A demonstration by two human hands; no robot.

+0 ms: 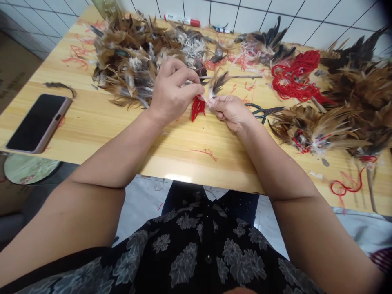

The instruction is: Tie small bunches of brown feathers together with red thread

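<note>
My right hand (228, 110) pinches the pale base of a small brown and dark feather (217, 85), its tip pointing up. Close by on the left, my left hand (177, 92) is closed, thumb against fingers; wisps of white fluff show at its fingertips, and what it grips is hidden. Right beneath those fingertips hangs a bunch of red yarn (198, 109). Behind both hands lies a thin stick (241, 76). A large heap of brown feathers (122, 61) spreads behind my left hand. Dark-handled scissors (263, 112) rest to the right of my right hand.
A skein of red yarn (295, 77) and bundles of brown feathers (318, 126) occupy the right side of the table. A phone (38, 122) lies at the left edge. Two markers, one a red-capped marker (182, 20), lie along the tiled wall. Loose red threads (208, 153) are scattered around.
</note>
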